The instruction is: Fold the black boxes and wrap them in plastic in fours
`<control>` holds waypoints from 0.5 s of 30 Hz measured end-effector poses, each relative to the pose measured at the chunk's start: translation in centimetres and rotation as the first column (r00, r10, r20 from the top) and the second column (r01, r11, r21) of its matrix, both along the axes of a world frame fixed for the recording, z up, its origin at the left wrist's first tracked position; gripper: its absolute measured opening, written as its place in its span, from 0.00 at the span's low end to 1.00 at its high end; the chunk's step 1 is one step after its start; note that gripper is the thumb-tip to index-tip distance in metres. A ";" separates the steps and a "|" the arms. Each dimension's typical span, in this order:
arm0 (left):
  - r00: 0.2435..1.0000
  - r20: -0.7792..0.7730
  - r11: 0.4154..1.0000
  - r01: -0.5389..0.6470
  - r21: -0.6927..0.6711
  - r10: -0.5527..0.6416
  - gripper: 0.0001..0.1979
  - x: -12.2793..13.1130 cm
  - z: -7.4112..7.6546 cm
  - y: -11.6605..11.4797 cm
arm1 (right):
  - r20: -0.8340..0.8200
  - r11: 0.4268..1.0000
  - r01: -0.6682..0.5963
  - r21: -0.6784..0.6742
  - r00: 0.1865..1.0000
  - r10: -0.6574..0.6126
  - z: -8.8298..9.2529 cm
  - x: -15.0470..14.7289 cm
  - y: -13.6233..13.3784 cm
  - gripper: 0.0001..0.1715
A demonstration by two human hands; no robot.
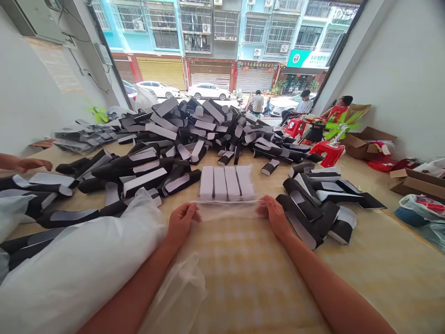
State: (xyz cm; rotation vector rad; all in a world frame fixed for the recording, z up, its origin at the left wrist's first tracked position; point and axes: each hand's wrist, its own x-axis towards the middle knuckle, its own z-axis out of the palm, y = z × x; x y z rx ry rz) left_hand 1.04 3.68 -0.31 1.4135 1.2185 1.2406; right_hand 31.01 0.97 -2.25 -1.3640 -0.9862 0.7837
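A clear plastic bag (227,211) holds several white-and-black foam blocks (226,182) standing side by side in a row. My left hand (182,221) pinches the left corner of the bag's near edge, fingers closed. At the right corner, my right hand (274,214) grips the same edge, its fingertips slightly blurred. The bag's edge is stretched flat between both hands, just in front of the blocks. Under it lies a yellow checked table cover (243,278).
A large heap of black and grey pieces (194,125) fills the table's far side. A smaller pile (313,199) lies right of my right hand. White plastic bags (86,260) bulge at the left, near another person's hand (33,164). Cardboard boxes (417,185) stand at right.
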 end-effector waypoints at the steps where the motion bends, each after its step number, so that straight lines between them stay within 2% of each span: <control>1: 1.000 -0.015 1.000 -0.004 -0.017 0.004 0.18 0.0 0.0 0.0 | 0.015 1.000 -0.019 -0.001 1.000 0.019 0.0 0.0 -0.1 0.39; 4: 0.998 -0.063 0.999 -0.026 -0.039 0.023 0.20 0.0 -0.2 0.0 | 0.066 0.998 -0.051 0.028 0.997 0.049 -0.1 0.0 -0.2 0.36; 8: 0.996 -0.078 0.998 -0.050 -0.046 0.047 0.22 -0.1 -0.4 0.0 | 0.184 0.999 -0.032 0.037 0.983 0.024 -0.1 0.0 -0.3 0.33; 15: 0.996 -0.060 0.996 -0.062 -0.059 0.059 0.22 0.2 -0.3 -0.1 | 0.326 0.999 0.004 0.036 0.945 -0.015 0.2 0.0 -0.3 0.35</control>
